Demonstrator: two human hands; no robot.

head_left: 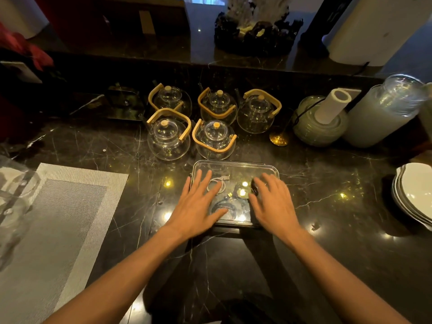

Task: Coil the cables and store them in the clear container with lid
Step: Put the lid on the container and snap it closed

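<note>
Both the left hand (pixel 198 206) and right hand (pixel 272 202) lie flat, fingers spread, pressing the clear rectangular plastic container's lid (pixel 236 169); uneven pressure may pinch the white coiled cable (pixel 216 184).

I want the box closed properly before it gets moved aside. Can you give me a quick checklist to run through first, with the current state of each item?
1. Cables inside container: ok, white cable and dark cable show through it.
2. Lid on top: ok.
3. Both palms flat on lid: ok, left hand, right hand.
4. Lid sealed all round: cannot tell.
5. Cable pinched at rim: cannot tell.
6. Teapots clear of container: ok, close behind but apart.
</note>
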